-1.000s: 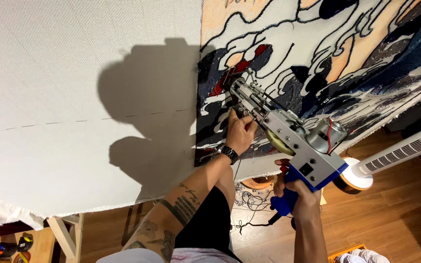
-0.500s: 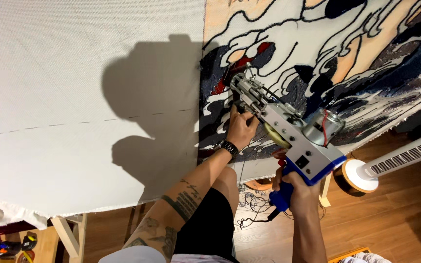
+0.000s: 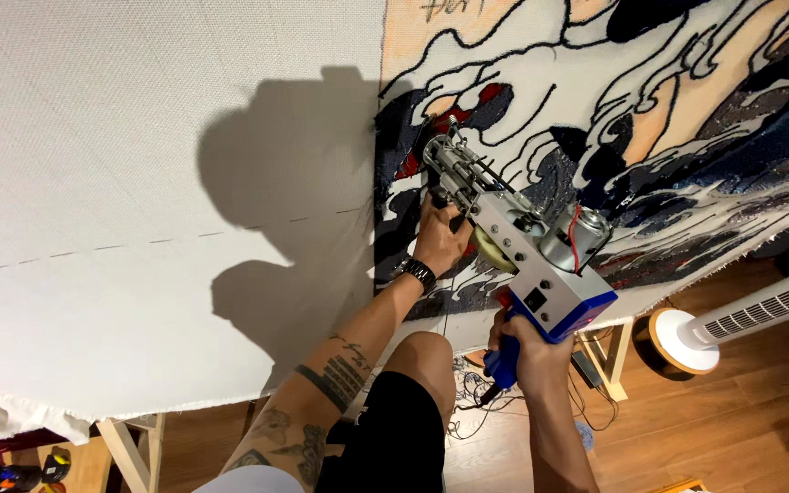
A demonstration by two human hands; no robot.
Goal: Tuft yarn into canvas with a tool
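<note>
While the tufting gun [image 3: 513, 242] presses its needle end against the stretched cloth [image 3: 139, 183], I see both hands wrapped firmly on it. My left hand [image 3: 440, 239] has its fingers curled closed around the front grip under the gun's barrel, a dark wristwatch [image 3: 415, 271] on its wrist. My right hand [image 3: 527, 351] is clenched tight around the blue rear handle [image 3: 504, 363] below the gun's grey-and-blue body. The gun sits tilted, its tip at the red patch [image 3: 472, 102] near the left edge of the coloured rug design [image 3: 650, 119], which fills the cloth's right half in black, navy, peach and white. The left half of the cloth is bare white, carrying the shadow of head and arm. Beneath the frame, a white tower fan [image 3: 760, 315] lies across the wooden floor [image 3: 732, 420], near tangled cables [image 3: 468, 415] by my knee.
</note>
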